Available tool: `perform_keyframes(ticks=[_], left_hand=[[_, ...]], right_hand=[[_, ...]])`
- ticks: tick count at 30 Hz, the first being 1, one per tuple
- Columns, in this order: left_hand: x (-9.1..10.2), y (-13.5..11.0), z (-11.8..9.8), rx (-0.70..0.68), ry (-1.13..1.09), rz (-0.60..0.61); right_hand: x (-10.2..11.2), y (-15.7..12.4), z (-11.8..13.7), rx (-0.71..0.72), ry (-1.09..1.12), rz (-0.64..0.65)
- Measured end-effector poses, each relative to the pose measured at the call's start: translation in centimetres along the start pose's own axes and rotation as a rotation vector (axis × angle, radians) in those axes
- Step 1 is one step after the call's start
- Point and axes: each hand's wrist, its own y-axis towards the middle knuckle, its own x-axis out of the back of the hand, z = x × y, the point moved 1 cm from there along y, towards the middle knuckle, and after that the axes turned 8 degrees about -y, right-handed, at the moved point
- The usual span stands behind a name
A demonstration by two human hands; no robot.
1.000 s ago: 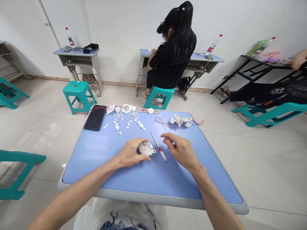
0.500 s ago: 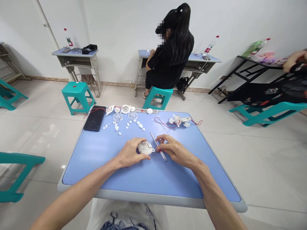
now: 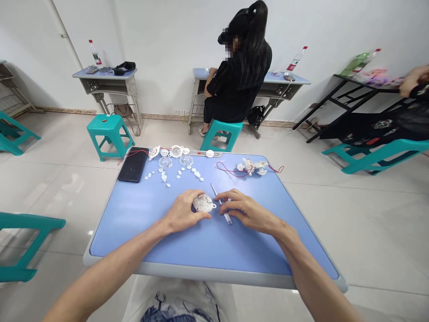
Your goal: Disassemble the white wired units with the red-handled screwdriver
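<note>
My left hand [image 3: 183,211] curls around a white round plastic case [image 3: 203,203] with a small ring at its right side, low over the blue table. Thumb and fingers hold its left edge. Dark marks or openings show on its face, too small to make out. Just right of it, my right hand [image 3: 244,209] has bent fingers around a thin screwdriver [image 3: 228,218] with a silver shaft and a clear handle. The tool slants across the tabletop; the fingers cover its middle. Beyond the hands lie small white plastic pieces [image 3: 197,174] and clear round covers [image 3: 186,160].
A black phone [image 3: 133,165] lies at the table's [image 3: 161,257] far left. White parts with red wires [image 3: 253,167] sit at the far right; more white round parts [image 3: 176,151] line the back edge. A person in black [image 3: 246,76] sits ahead on a green stool [image 3: 223,135].
My right fingers have shifted slightly left over the screwdriver, whose handle end has moved a little. My left hand still holds the white case, nearly unmoved. The view has tilted slightly.
</note>
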Motion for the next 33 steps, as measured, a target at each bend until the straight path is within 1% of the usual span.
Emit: perform_keyframes(ticks=[6,8,10,12,13,14,16,18,19,21,24,28,33], left_hand=[[-0.1,0.0,0.1,-0.005,0.008,-0.001],[-0.1,0.0,0.0,-0.009,0.016,0.005],[-0.1,0.0,0.0,-0.011,0.022,0.011],[-0.1,0.0,0.0,-0.014,0.033,0.016],[-0.1,0.1,0.0,-0.015,0.041,0.017],[-0.2,0.1,0.0,-0.015,0.05,0.016],[-0.2,0.2,0.0,-0.014,0.066,0.013],[-0.1,0.3,0.0,-0.005,0.072,0.01],[-0.1,0.3,0.0,0.001,0.072,0.01],[0.0,0.3,-0.1,0.017,0.064,0.012],[0.0,0.3,-0.1,0.033,0.049,0.011],[0.0,0.3,0.0,0.02,0.034,-0.002],[-0.2,0.4,0.1,0.016,0.038,-0.005]], right_hand=[[0.6,-0.1,0.0,0.095,-0.102,0.0],[0.5,-0.3,0.3,0.128,-0.147,-0.033],[0.3,-0.6,0.5,0.149,-0.182,-0.1],[0.2,-1.0,0.6,0.144,-0.177,-0.2],[0.3,-1.1,0.7,0.125,-0.155,-0.269],[0.4,-1.2,0.7,0.095,-0.124,-0.351],[1.1,-1.1,0.9,0.014,-0.029,-0.564],[2.0,-0.4,1.2,-0.059,0.114,-0.769],[2.4,0.2,1.5,-0.073,0.203,-0.838],[3.1,1.5,2.3,-0.057,0.342,-0.881],[3.4,3.2,3.7,-0.015,0.42,-0.883],[2.4,3.9,5.1,0.024,0.349,-0.94],[1.1,3.6,5.3,0.061,0.227,-1.007]])
